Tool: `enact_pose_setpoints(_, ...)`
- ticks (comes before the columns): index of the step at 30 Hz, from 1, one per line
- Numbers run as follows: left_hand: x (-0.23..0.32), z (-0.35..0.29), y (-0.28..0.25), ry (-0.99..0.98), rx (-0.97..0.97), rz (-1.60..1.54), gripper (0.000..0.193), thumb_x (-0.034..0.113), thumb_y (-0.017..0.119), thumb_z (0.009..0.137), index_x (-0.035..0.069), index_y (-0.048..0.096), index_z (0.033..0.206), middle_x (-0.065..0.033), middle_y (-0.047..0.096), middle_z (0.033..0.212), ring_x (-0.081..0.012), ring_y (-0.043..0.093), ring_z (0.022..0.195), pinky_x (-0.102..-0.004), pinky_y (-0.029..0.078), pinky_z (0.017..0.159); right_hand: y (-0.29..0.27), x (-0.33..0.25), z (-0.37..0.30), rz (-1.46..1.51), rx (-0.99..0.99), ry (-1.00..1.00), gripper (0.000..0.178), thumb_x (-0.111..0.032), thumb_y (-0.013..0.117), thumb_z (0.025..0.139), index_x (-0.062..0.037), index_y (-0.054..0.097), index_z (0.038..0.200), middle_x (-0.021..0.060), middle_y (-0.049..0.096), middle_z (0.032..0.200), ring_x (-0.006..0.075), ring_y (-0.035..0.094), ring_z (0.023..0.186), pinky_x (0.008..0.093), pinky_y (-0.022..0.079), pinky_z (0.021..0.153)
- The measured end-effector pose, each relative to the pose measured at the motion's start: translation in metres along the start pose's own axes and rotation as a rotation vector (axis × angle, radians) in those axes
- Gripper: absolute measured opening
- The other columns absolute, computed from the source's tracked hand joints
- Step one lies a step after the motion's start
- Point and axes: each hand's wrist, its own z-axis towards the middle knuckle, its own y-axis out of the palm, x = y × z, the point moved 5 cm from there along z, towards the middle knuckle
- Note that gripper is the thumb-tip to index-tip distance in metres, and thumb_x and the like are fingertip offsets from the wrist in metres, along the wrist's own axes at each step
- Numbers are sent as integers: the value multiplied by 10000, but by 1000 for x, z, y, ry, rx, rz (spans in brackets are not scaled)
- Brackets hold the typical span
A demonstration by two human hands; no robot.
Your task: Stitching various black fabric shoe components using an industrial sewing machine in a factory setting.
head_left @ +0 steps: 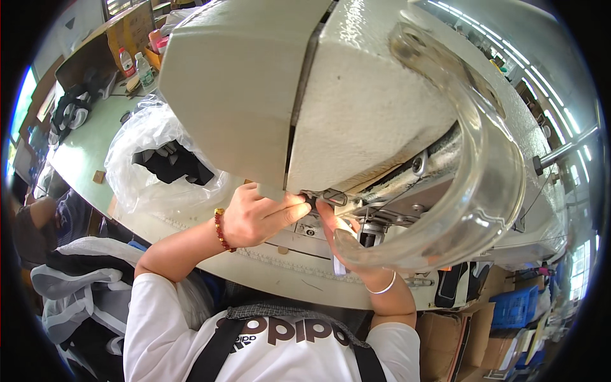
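Note:
A large cream sewing machine head (375, 95) fills the upper middle and hides part of what lies beneath it. My left hand (259, 218), with a red beaded bracelet, has its fingers pinched together beside the needle area. A small dark piece (310, 201) shows at those fingertips; its kind is too small to tell. My right hand (337, 230) reaches up to the same spot, its forefinger against the dark piece and its other fingers bent. A clear curved plastic guard (493, 191) partly covers that hand. Below it hangs a short whitish strip (338, 265).
On the table left of the machine lies a clear plastic bag (130, 169) with black fabric (172, 162) inside. Bottles (145, 71) stand farther back. Grey and black fabric pieces (89, 283) are heaped at lower left. Cardboard boxes (439, 344) and a blue crate (514, 307) are at lower right.

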Motion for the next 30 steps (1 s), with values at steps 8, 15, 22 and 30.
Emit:
enact_pose_setpoints(8, 10, 0, 7, -66, 109, 48, 273, 75, 793, 689, 61, 709, 949, -23, 650, 955, -182, 606, 774, -290, 518, 602, 4, 16, -6, 677, -107, 444, 453, -178, 430, 1053, 64, 469, 1434, 86, 569, 1385, 110, 561, 1175, 207, 490, 902)
enact_pose_setpoints(15, 21, 8, 4, 25, 7, 366, 260, 64, 745, 722, 30, 698, 976, -53, 657, 985, -160, 566, 673, -279, 481, 535, 8, 38, -2, 898, -13, 617, 390, -222, 542, 995, -25, 614, 1323, 60, 614, 1363, 102, 585, 1169, 194, 490, 756)
enact_pose_setpoints(22, 24, 10, -1, 91, -56, 305, 297, 49, 670, 716, 4, 698, 1008, -66, 674, 981, -89, 482, 550, -248, 379, 440, -71, -52, 30, 36, -540, 271, 256, -283, 549, 1048, -74, 615, 1182, 21, 607, 1083, 107, 523, 960, 229, 484, 845)
enact_pose_setpoints(30, 17, -13, 9, -48, -38, 303, 327, 62, 666, 736, 12, 702, 1057, -60, 664, 1046, -85, 507, 561, -230, 413, 461, -69, -66, -7, -705, -68, -88, 530, -357, 445, 1071, -10, 397, 1469, 63, 474, 1443, 125, 454, 1300, 240, 343, 1144)
